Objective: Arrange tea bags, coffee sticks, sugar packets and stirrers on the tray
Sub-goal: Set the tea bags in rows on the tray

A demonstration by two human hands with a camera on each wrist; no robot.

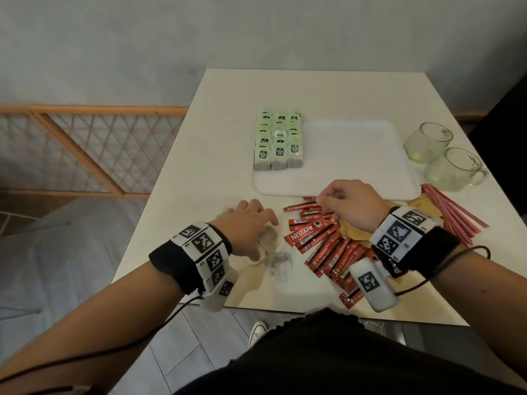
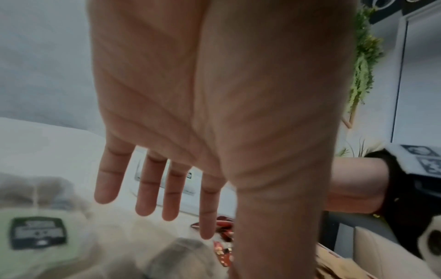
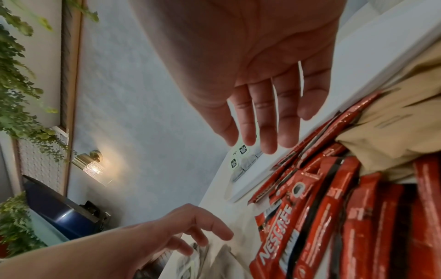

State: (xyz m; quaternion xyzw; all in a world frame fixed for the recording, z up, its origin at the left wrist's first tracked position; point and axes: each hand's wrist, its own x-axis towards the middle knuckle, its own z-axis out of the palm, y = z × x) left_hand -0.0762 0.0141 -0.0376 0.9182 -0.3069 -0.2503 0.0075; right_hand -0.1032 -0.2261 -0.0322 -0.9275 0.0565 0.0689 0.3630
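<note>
A white tray (image 1: 350, 155) lies mid-table with three rows of green-tagged tea bags (image 1: 278, 141) on its left side. Several loose tea bags (image 1: 281, 265) lie near the table's front edge. My left hand (image 1: 256, 219) reaches over them with straight fingers (image 2: 145, 203) and holds nothing; one blurred tea bag (image 2: 38, 232) lies close below it. Red coffee sticks (image 1: 322, 243) are heaped right of them. My right hand (image 1: 328, 201) hovers over that heap, its fingers (image 3: 267, 136) relaxed and empty. Brown sugar packets (image 1: 425, 203) and red stirrers (image 1: 453, 215) lie further right.
Two glass mugs (image 1: 427, 143) (image 1: 453, 169) stand right of the tray, close to the stirrers. The table's left edge (image 1: 159, 178) drops off beside a wooden lattice rail (image 1: 94, 146). The tray's right part is bare.
</note>
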